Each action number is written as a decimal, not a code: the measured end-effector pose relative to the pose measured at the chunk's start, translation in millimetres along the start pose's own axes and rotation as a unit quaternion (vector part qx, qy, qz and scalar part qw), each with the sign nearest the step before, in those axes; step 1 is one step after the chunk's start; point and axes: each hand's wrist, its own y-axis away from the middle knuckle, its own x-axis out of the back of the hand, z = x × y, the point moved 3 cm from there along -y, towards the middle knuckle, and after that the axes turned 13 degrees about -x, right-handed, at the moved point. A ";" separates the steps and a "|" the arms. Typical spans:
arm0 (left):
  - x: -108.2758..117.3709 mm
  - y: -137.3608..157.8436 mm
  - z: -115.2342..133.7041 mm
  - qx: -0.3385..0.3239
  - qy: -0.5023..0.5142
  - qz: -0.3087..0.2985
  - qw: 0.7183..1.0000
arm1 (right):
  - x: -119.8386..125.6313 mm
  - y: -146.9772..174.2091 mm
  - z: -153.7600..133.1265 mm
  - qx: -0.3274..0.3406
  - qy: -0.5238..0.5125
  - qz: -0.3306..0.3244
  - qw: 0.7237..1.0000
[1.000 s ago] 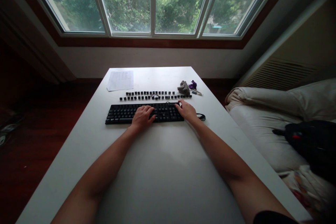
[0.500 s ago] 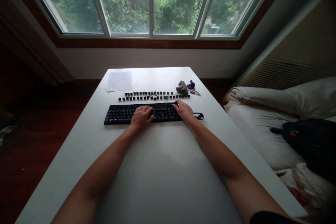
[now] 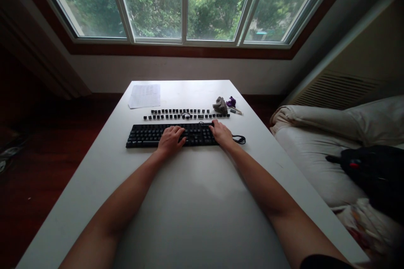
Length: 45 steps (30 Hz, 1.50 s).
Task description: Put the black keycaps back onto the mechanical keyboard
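Note:
A black keyboard point(image 3: 145, 135) lies flat across the white table. My left hand point(image 3: 171, 138) rests over the middle of its keys, palm down, with fingers stretched out and the thumb apart. At the keyboard's right end, my right hand point(image 3: 223, 133) is closed round the edge, its thumb over the top; some of its fingers are hidden. Behind the keyboard stand two rows of loose black keycaps point(image 3: 170, 116), with a small ring-like object point(image 3: 187, 115) among them. A black cable point(image 3: 240, 139) lies coiled just right of my right hand.
A grey cloth point(image 3: 220, 105), a purple crumpled cloth point(image 3: 231, 101) and slim tools point(image 3: 236, 112) lie at the back right of the table point(image 3: 195, 201). Printed paper point(image 3: 145, 96) lies back left. Right of the table is a cushioned seat point(image 3: 303, 143) with a black bag point(image 3: 375, 168).
The view has shifted slightly, so everything sits a few pixels over. Both hands stay in the same places on the keyboard.

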 end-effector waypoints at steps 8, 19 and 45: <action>-0.8 0.3 -1.8 0.004 0.006 -0.004 1.000 | 2.7 4.1 -0.8 -0.007 -0.011 0.011 1.000; -0.6 0.3 -1.1 -0.006 0.005 0.001 1.000 | -0.1 1.0 2.1 -0.008 -0.022 0.014 1.000; -17.4 4.3 18.7 -0.078 -0.057 -0.127 0.987 | 1.8 7.1 -2.0 -0.014 -0.007 0.039 0.999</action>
